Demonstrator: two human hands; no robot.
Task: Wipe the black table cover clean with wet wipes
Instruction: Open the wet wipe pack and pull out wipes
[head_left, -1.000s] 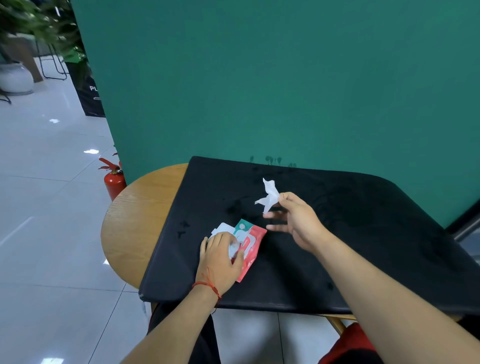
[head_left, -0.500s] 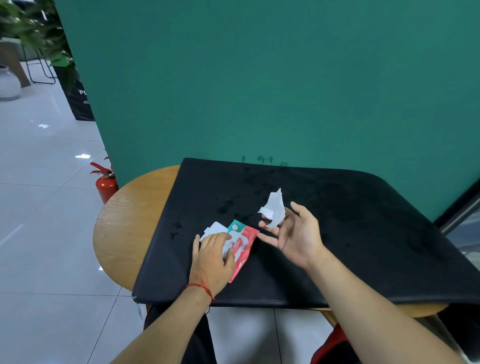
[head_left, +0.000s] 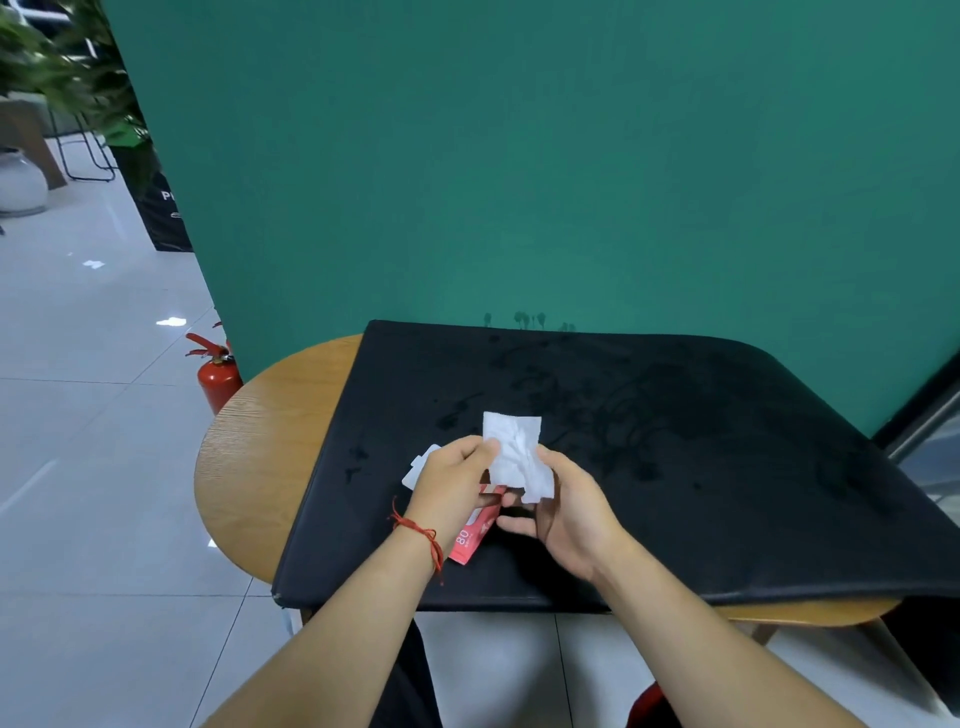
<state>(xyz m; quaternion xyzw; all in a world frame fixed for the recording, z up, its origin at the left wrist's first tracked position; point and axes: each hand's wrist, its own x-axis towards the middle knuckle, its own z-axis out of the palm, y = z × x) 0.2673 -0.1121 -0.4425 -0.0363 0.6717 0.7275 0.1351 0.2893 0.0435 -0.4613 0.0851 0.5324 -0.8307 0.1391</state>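
The bent fingers (head_left: 480, 451) of the left hand (head_left: 452, 486) pinch one side of a thin, crumpled white wet wipe (head_left: 514, 447). The right hand (head_left: 571, 514) pinches the other side. Both hands hold it up over the front left part of the soft black table cover (head_left: 701, 493). Under them, near the cover's front edge, lies a flat red plastic wipe pack (head_left: 470, 543). I think the wipe is being opened out. Next it should go down flat and rub the dark spots (head_left: 571, 395) near the back edge.
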